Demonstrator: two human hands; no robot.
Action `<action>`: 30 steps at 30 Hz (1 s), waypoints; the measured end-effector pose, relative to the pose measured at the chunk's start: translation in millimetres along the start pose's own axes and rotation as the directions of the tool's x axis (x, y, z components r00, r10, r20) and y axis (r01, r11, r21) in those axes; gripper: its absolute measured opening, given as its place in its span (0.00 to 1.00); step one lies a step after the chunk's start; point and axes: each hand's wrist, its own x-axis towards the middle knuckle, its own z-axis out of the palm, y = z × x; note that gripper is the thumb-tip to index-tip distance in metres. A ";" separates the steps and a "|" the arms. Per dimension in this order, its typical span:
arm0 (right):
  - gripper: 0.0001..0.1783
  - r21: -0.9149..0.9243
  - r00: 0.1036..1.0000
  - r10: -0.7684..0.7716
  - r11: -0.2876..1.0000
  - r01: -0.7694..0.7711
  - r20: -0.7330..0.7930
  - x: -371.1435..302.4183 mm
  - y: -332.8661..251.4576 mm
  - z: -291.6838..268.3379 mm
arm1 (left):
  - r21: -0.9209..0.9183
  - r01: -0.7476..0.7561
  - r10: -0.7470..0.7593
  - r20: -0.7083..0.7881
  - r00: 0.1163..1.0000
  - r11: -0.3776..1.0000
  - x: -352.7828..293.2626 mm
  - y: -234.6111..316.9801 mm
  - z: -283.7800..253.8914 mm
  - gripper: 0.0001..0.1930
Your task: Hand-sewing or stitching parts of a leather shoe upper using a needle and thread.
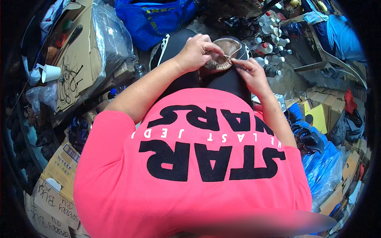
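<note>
Gripping brown shoe (222,55), left hand (194,51); right hand (250,73) pinching thread (232,53)

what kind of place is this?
Likely a cluttered informal shoe-repair spot: both hands work on a brown shoe on the lap, with flattened cardboard, plastic bottles and stuffed bags around.

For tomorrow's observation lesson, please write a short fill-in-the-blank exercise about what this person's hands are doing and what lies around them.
1. Both hands work on a brown ____ resting on the person's lap.
2. The left hand grips the shoe from above, while the right hand pinches a thin ____ at its edge.
3. The person wears a bright ____ T-shirt.
4. On the person's left, a white paper ____ lies on its side beside flattened cardboard.

Missing words: shoe; thread; pink; cup
</note>
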 end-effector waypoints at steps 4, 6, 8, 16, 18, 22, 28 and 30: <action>0.15 0.066 0.994 0.042 0.997 -0.049 0.099 8.3 -6.0 -11.1 | 0.296 -0.106 0.084 0.086 0.993 0.949 -0.3 -0.3 -2.1 0.09; 0.15 0.048 0.993 0.045 0.998 -0.051 0.112 8.2 -12.1 -12.9 | 0.336 -0.096 0.070 0.089 0.994 0.937 -3.7 -0.5 -1.2 0.08; 0.15 -0.246 0.994 -0.069 0.965 0.088 0.086 4.4 -19.9 -11.1 | 0.380 -0.082 0.052 0.090 0.995 0.922 -6.8 -0.8 0.1 0.08; 0.14 0.009 0.993 0.067 0.998 -0.068 0.099 2.9 -11.3 -9.3 | 0.177 -0.057 0.048 0.056 0.997 0.983 -1.0 -2.5 -0.4 0.10; 0.14 0.056 0.994 0.047 0.997 -0.052 0.101 6.5 -6.6 -10.9 | 0.200 -0.046 0.037 0.048 0.998 0.979 1.0 -3.3 0.6 0.10; 0.14 0.048 0.988 0.043 0.998 -0.050 0.146 16.1 -2.0 -15.9 | 0.237 -0.036 0.026 0.046 0.999 0.971 1.3 -3.3 0.0 0.09; 0.14 -0.324 0.993 -0.082 0.940 0.105 0.086 3.1 -27.0 -12.1 | 0.424 -0.037 0.016 0.053 0.998 0.905 -8.2 -1.8 -2.0 0.07; 0.14 -0.388 0.986 -0.162 0.906 0.167 0.045 0.5 -24.1 -9.0 | 0.399 -0.029 0.006 0.058 0.998 0.916 -5.3 1.2 -1.4 0.07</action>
